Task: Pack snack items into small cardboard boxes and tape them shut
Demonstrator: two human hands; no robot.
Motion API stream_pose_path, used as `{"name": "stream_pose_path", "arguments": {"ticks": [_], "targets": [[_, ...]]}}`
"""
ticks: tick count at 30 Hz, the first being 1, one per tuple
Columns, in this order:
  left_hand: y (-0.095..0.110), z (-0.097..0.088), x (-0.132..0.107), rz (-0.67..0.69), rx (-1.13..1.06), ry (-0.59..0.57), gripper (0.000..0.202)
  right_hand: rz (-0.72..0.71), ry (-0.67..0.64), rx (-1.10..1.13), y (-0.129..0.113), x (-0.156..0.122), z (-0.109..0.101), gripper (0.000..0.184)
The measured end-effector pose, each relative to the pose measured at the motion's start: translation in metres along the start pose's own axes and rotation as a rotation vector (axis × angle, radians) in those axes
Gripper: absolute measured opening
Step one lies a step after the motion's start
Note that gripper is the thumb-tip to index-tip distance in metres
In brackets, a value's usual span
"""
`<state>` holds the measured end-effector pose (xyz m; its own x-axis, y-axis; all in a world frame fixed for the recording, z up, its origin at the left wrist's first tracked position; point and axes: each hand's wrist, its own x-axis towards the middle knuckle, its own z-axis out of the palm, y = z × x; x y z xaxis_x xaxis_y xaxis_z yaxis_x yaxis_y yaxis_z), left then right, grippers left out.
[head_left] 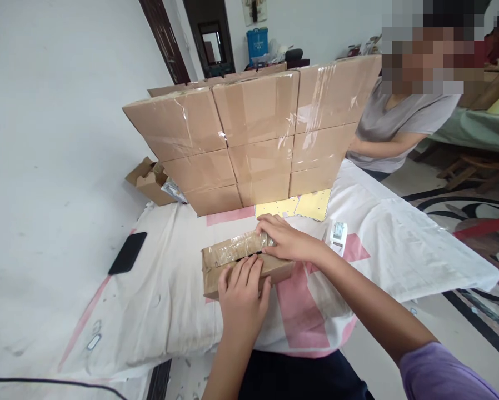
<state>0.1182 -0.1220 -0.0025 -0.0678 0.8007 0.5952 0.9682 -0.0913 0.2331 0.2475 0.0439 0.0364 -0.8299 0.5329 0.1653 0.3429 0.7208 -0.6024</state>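
Note:
A small brown cardboard box [228, 258] with clear tape over its top lies on the white and pink cloth [161, 294] in front of me. My left hand [241, 294] rests flat on the near flap, fingers stretched out and pressing down. My right hand [287, 240] lies across the far right part of the top, fingers together and flat on the taped flap. Neither hand grips anything. A white tape dispenser [337, 234] sits just right of my right wrist.
A wall of stacked taped cartons [258, 139] stands behind the box. Yellow sheets [299, 206] lie at its foot. A black phone [128, 253] lies on the left. Open small cartons [149, 180] sit at the far left. Another person in a grey shirt [399, 128] sits at the right.

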Motion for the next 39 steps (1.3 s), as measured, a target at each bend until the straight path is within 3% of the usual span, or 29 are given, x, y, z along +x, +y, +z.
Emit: {"name": "stream_pose_path", "arguments": {"ticks": [2,4,12,23,32,36,39], "targets": [[0.0,0.0,-0.001,-0.002,0.0,0.0,0.028,-0.002,0.016,0.006,0.0,0.0,-0.001,0.045],[0.001,0.0,-0.001,-0.007,0.001,-0.004,0.028,0.003,0.018,0.004,0.001,0.0,-0.001,0.051],[0.004,-0.003,0.007,-0.042,0.018,-0.071,0.031,0.005,0.079,0.086,0.006,-0.001,0.005,0.033],[0.009,-0.003,0.019,-0.027,0.049,-0.224,0.039,0.063,0.154,0.131,0.009,0.008,0.012,0.033],[0.01,0.002,0.026,0.027,0.077,-0.226,0.043,0.035,0.211,0.201,0.013,0.005,0.018,0.031],[0.01,0.004,0.025,0.025,0.088,-0.22,0.042,0.128,0.309,0.277,0.043,0.013,0.003,0.02],[0.009,0.005,0.023,0.02,0.084,-0.212,0.04,0.374,0.307,0.036,0.088,0.025,-0.018,0.029]]}}
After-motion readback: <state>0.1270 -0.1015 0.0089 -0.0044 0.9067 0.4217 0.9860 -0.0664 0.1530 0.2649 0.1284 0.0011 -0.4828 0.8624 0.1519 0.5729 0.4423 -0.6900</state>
